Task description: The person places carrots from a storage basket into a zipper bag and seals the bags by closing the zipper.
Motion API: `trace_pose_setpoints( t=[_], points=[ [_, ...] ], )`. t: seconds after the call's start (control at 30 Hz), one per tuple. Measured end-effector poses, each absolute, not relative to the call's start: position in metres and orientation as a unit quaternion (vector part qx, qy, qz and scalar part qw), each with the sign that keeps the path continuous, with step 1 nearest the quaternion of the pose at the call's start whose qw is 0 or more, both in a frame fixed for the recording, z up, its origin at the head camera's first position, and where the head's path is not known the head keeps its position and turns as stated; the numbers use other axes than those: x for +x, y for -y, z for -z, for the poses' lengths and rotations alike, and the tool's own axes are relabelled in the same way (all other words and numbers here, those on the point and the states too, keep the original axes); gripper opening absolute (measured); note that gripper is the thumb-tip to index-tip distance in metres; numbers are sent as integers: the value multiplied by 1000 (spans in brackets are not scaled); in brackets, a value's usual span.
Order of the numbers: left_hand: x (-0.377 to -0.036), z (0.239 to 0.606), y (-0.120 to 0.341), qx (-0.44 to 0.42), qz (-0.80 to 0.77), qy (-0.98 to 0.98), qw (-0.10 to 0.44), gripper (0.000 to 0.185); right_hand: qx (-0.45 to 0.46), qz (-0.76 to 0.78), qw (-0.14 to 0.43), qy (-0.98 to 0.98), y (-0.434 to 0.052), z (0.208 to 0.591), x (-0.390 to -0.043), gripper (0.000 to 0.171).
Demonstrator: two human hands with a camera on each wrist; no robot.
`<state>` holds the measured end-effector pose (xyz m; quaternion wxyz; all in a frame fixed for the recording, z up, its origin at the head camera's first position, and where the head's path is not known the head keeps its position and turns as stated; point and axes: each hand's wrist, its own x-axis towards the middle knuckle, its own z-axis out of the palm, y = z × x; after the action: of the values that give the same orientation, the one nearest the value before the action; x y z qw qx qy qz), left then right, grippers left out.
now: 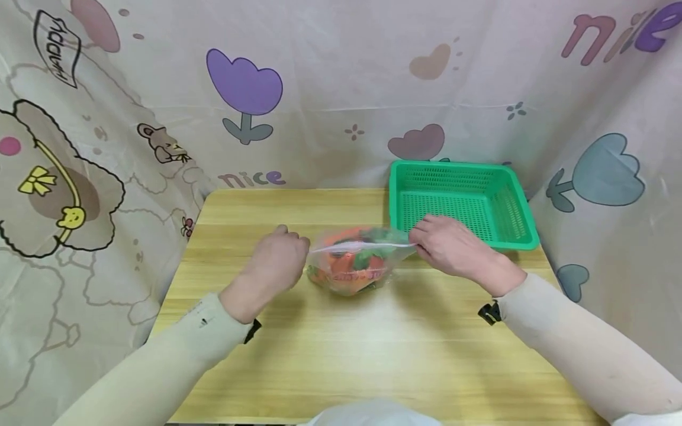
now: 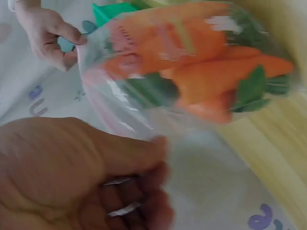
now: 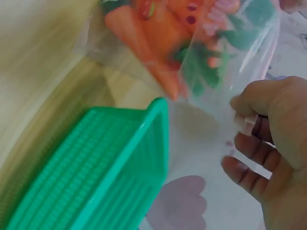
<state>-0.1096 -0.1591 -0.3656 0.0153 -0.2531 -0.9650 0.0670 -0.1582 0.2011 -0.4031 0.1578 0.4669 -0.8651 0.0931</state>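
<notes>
From the head view, I see the bag [image 1: 354, 260] of orange and green pieces resting on the table [image 1: 341, 355], mid-width, just in front of the green basket [image 1: 460, 201]. My left hand [image 1: 277, 257] pinches the bag's left end, fingers curled. My right hand [image 1: 450, 242] pinches the right end, so the mouth is stretched taut between them. I judge that pulling harder could tear the thin film or make it slip from one pinch.

In the left wrist view, the left hand [image 2: 81, 177] is closed around a fold of the bag [image 2: 192, 72], and the contents bulge to the far side. The picture is blurred, so I cannot tell how much film the fingers hold. If it is only the edge, the weight could drag it free.

In the right wrist view, the right hand [image 3: 268, 139] holds the clear film between thumb and fingers, the bag [image 3: 192, 43] hanging just beside the basket [image 3: 96, 172] rim. A snag on that rim could tip the contents out.
</notes>
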Motion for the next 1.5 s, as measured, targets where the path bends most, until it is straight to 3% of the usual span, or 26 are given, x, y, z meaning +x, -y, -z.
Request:
trace_pose_setpoints(
  t=[0.2, 0.37, 0.47, 0.53, 0.63, 0.77, 0.87, 1.0, 1.13, 1.23, 1.37, 1.43, 1.5],
  points=[
    [-114, 348, 158, -209, -32, 977, -14, 6, 422, -119, 141, 888, -194, 393, -155, 4],
    [-127, 348, 149, -217, 128, 964, -87, 44, 397, -132, 130, 899, -190, 387, -155, 6],
    [-136, 356, 142, -232, 176, 950, -113, 39, 400, -134, 126, 898, -185, 382, -157, 5],
    [-141, 362, 140, -259, 172, 946, -88, 27, 403, -138, 126, 896, -185, 379, -158, 5],
    [-141, 368, 139, -289, 132, 948, 3, 12, 410, -139, 154, 888, -191, 377, -160, 5],
    [-131, 366, 138, -292, 76, 950, 80, 7, 423, -124, 199, 876, -201, 380, -162, 7],
    [-127, 368, 134, -297, 48, 950, 81, 5, 425, -104, 181, 881, -200, 387, -162, 7],
    [-129, 373, 130, -288, 24, 953, 89, 5, 387, -109, 98, 910, -190, 395, -159, 1],
    [-130, 372, 130, -285, 20, 952, 107, 8, 352, -149, 52, 923, -182, 393, -156, 8],
    [-128, 368, 133, -276, 36, 954, 108, 10, 375, -173, 95, 906, -181, 388, -158, 9],
    [-122, 363, 138, -255, 53, 961, 98, 10, 415, -177, 211, 867, -186, 384, -161, 5],
    [-118, 364, 138, -262, 43, 959, 95, 8, 427, -151, 229, 861, -190, 387, -161, 5],
    [-116, 366, 135, -287, 20, 953, 92, 4, 432, -111, 213, 869, -195, 393, -161, 8]
  ],
)
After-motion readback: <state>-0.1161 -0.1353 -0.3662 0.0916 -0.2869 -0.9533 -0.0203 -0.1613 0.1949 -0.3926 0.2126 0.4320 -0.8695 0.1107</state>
